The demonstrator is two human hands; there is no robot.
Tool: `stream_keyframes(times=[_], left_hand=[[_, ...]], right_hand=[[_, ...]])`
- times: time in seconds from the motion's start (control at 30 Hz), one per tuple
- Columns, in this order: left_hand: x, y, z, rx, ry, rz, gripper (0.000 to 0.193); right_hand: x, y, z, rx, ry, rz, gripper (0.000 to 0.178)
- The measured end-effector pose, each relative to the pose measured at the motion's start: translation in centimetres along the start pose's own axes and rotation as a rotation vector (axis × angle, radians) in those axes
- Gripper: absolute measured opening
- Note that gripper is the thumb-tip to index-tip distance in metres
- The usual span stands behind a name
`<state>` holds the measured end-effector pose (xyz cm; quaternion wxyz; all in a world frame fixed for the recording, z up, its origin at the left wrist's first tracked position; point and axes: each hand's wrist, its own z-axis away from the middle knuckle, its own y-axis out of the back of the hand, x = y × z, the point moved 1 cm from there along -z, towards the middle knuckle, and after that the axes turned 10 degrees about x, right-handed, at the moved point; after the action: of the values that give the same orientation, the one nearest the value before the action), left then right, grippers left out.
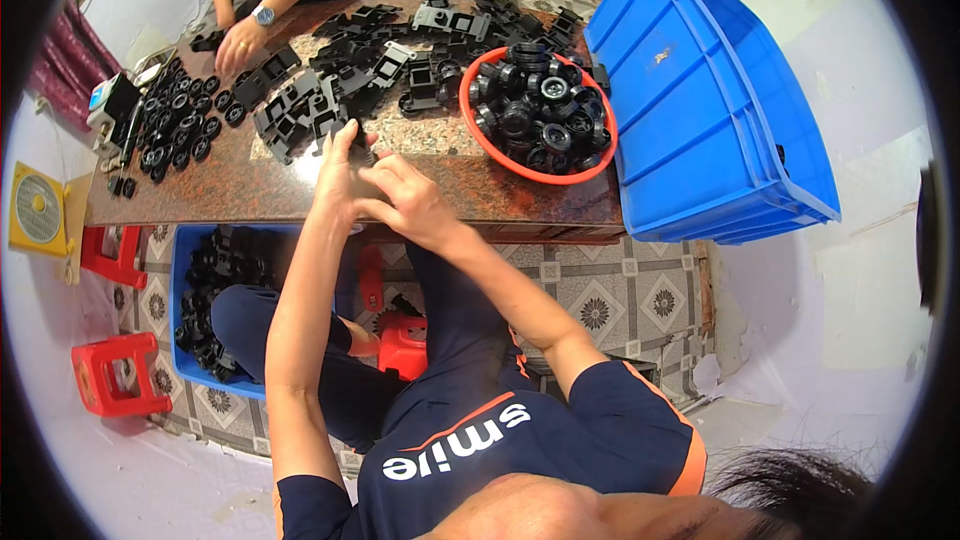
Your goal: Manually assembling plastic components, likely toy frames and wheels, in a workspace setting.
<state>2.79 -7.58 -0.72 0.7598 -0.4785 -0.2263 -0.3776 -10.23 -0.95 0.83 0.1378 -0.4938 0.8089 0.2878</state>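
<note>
Dark hair is showing closest to the camera at lower right, and my navy shirt is filling the space beside it. Past that, both my forearms are pointing toward the speckled stone table, and my hands are almost meeting above its near edge. A small dark part is sitting between them, just right of my left hand and just beyond and left of my right hand. My left hand is the nearer one; it seems to be pinching the part between thumb and fingers. My right hand is bending its fingers inward, half curled, tips beside the part; whether they are gripping it, I cannot tell. Fingers are hiding most of the part, so I cannot tell its long axis either. Straight beyond my hands, black frames are lying heaped. To the right, an orange-red basin is holding black wheels, with a blue crate standing beyond it.
</note>
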Motion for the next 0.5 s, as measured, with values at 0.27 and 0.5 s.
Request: stream_keyframes(times=[0.27,0.5], left_hand=[[1.6,-1.3,4.2,-0.088,0.069,-0.239,0.037],[0.8,-1.5,5.2,-0.232,0.028,-0.172,0.049]], right_hand=[[16.9,13.6,-7.3,-0.177,0.15,0.874,0.046],[15.4,15.4,-7.9,-0.078,0.17,0.922,0.033]])
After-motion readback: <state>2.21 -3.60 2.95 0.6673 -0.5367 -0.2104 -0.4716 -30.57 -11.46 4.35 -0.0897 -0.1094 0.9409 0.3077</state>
